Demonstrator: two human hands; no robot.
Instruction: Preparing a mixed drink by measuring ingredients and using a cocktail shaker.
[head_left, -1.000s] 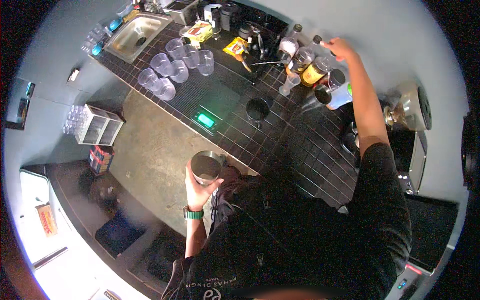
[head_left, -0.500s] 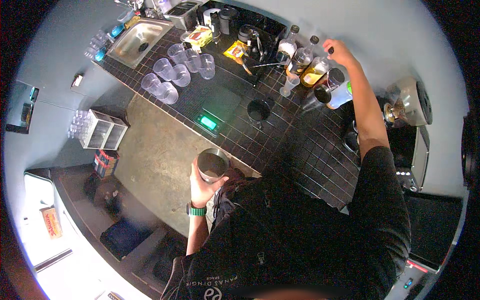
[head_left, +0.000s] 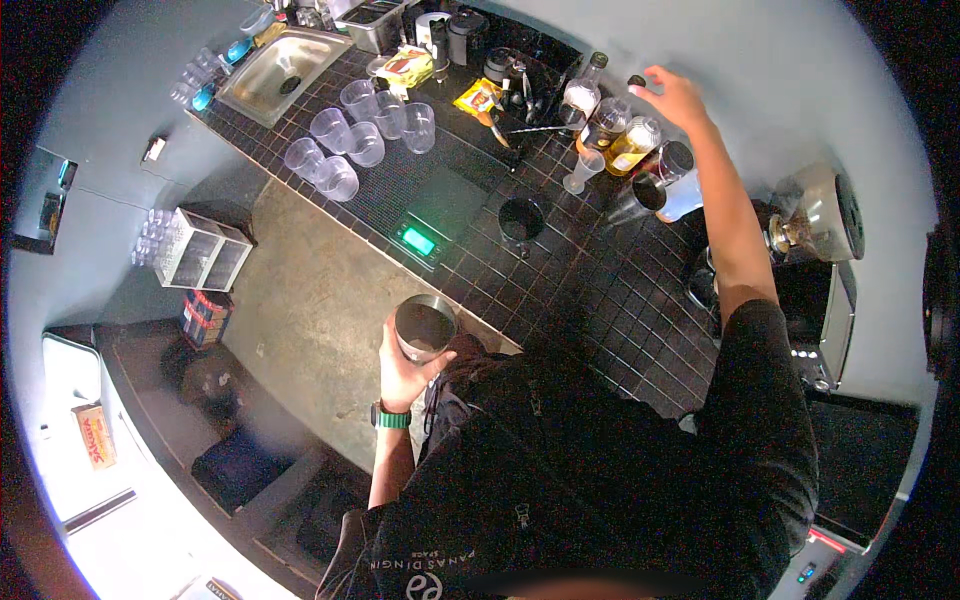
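Note:
In my left hand is a metal cup, with the fingers wrapped round its side; the inside looks dark. My right hand reaches far over the counter to a row of glass bottles by the wall. Its thumb and forefinger stand apart beside the black cap of the middle bottle; I cannot tell whether they touch it. A bottle of yellow liquid stands just below this hand, and a clear bottle is to the left.
On the black tiled counter are a lit scale, a dark cup, a small clear measuring cup, a metal tumbler and several clear plastic cups. A sink is at far left, a grinder at right.
My right hand has moved a little left and up, from the top of the yellow bottle to the middle bottle's cap, and its fingers have spread. The left hand keeps the metal cup in place.

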